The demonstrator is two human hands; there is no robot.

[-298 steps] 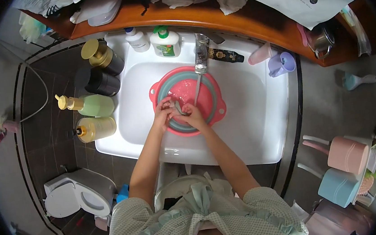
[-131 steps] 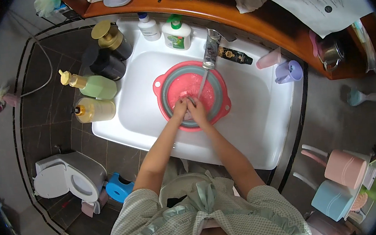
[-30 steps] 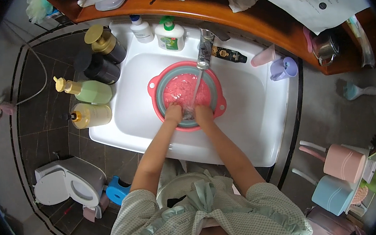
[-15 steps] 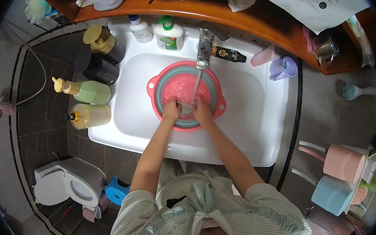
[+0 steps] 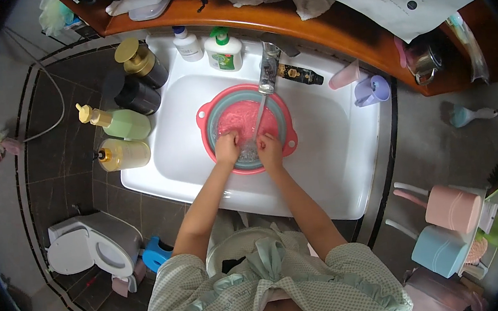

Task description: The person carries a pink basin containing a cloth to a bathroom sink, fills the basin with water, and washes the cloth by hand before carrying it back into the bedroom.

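Observation:
A round collapsible basin [image 5: 206, 137] with a pink rim and grey-blue walls stands in the white sink [image 5: 328, 166], holding water over its pink bottom. From the chrome tap [image 5: 268, 70] a stream of water falls into it between my hands. My left hand [image 5: 227, 148] is over the near left part of the basin, its fingers curled closed. Opposite it, my right hand [image 5: 270, 151] is closed too, fingertips at the water. Between them the water is pale and churned; whatever the fingers hold is hidden or too small to name.
Pump bottles line the sink's left side, among them a green one [image 5: 129, 124] and a yellow one [image 5: 124, 154]. A white soap bottle [image 5: 224, 54], a black tube [image 5: 301, 73] and a purple cup [image 5: 372, 91] stand or lie behind. A wooden shelf [image 5: 236, 20] overhangs the back.
My hands have drawn slightly apart, the right one shifting a little toward me. Both stay closed over the basin while the tap keeps running. The whole view has shifted slightly.

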